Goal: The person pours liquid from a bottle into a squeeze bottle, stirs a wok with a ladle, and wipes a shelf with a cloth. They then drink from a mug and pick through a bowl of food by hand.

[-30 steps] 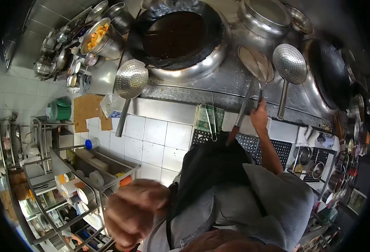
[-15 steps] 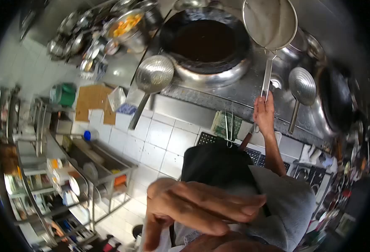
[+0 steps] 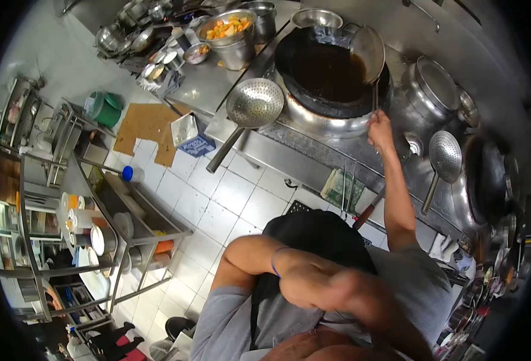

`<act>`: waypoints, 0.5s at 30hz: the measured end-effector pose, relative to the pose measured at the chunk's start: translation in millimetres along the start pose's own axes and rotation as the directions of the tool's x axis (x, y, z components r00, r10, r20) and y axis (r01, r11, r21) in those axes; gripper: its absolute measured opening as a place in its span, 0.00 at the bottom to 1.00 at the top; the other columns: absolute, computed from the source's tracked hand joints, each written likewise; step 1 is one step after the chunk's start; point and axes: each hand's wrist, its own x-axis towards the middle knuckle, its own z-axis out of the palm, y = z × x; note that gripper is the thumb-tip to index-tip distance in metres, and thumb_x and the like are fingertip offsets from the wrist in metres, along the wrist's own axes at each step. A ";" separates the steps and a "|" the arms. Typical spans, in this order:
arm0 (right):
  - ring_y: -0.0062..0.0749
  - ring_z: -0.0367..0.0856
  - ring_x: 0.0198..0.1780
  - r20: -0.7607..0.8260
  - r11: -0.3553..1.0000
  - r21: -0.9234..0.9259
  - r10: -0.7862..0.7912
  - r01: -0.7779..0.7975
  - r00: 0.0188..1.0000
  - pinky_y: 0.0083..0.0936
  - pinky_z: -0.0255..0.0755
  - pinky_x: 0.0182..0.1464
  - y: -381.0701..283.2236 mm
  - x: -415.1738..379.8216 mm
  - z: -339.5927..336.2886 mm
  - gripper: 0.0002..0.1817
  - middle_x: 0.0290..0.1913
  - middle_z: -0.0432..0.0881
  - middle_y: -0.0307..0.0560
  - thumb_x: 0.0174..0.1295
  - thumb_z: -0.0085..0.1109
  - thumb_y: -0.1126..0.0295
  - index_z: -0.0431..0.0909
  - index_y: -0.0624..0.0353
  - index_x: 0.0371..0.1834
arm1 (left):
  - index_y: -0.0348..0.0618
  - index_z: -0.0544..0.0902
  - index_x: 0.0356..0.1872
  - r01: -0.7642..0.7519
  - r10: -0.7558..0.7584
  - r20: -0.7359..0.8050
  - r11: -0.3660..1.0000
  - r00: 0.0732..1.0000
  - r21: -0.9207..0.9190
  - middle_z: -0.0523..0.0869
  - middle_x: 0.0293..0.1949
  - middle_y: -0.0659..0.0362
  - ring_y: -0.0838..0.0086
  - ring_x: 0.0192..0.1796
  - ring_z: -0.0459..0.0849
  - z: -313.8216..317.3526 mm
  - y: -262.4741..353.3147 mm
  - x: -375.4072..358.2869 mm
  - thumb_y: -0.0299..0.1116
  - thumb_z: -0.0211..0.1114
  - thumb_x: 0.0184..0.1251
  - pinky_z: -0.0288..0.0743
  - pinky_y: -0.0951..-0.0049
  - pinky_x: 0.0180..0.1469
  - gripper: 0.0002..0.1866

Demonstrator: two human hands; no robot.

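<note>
My right hand is closed round the handle of a fine-mesh strainer. The strainer's round head is tilted at the right side of a black wok, overlapping the dark liquid inside. Close to my chest, my left hand is bent inward with a thin band at its wrist. Motion smears its fingers. Left of the wok lies a perforated ladle, its handle jutting past the stove edge. Another perforated ladle rests to the right of my right forearm.
A metal bowl of orange and yellow chunks sits on a pot at the back left. Another wok stands at the right, near metal pots. A green cloth and tongs hang at the stove front. Shelving stands to the left.
My right hand has swung the strainer leftward, from beside the wok to over its right side. My left hand has drawn in toward my chest. The camera view has shifted.
</note>
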 end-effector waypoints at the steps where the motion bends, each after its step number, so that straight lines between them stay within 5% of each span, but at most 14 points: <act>1: 0.27 0.74 0.20 0.053 0.986 0.167 0.016 -0.025 0.998 0.29 0.64 0.15 5.1 -0.7 6.0 0.10 0.32 0.78 0.45 0.78 0.46 0.65 0.73 0.58 0.48 | 0.24 0.85 0.47 0.017 -0.017 -0.023 1.000 1.000 -0.001 0.87 0.44 0.32 0.41 0.46 0.88 1.4 -0.7 -9.3 0.73 0.22 0.70 0.79 0.43 0.56 0.56; 2: 0.27 0.73 0.21 0.107 0.943 0.328 0.024 -0.058 0.994 0.28 0.63 0.14 7.3 -2.5 9.4 0.10 0.31 0.77 0.45 0.77 0.46 0.65 0.72 0.57 0.40 | 0.24 0.85 0.46 0.024 -0.024 -0.055 1.000 0.998 0.000 0.87 0.43 0.33 0.42 0.45 0.88 2.1 -3.0 -22.7 0.74 0.20 0.69 0.79 0.44 0.56 0.58; 5: 0.17 0.60 0.16 0.237 0.879 0.436 0.094 -0.193 0.967 0.21 0.58 0.13 -16.7 -20.0 11.8 0.09 0.32 0.72 0.39 0.80 0.44 0.65 0.70 0.56 0.42 | 0.25 0.86 0.44 0.013 -0.010 -0.179 1.000 0.984 0.019 0.89 0.41 0.34 0.46 0.43 0.91 -2.5 -12.2 -65.0 0.77 0.13 0.69 0.81 0.47 0.56 0.63; 8: 0.16 0.60 0.18 0.361 0.822 0.496 0.098 -0.281 0.927 0.20 0.56 0.14 -14.5 -23.0 18.2 0.12 0.32 0.72 0.39 0.81 0.43 0.63 0.68 0.54 0.38 | 0.23 0.85 0.42 -0.082 0.106 -0.342 0.993 0.934 0.083 0.88 0.38 0.35 0.43 0.42 0.90 -12.5 -29.4 -111.7 0.76 0.17 0.71 0.80 0.45 0.54 0.61; 15: 0.14 0.59 0.17 0.548 0.655 0.619 0.034 -0.433 0.836 0.16 0.51 0.13 -19.7 -41.8 27.8 0.06 0.32 0.73 0.39 0.78 0.46 0.72 0.67 0.57 0.53 | 0.30 0.81 0.57 -0.295 0.353 -0.610 0.935 0.709 0.198 0.88 0.37 0.38 0.43 0.43 0.88 -5.1 -49.3 -178.2 0.72 0.19 0.75 0.77 0.44 0.55 0.54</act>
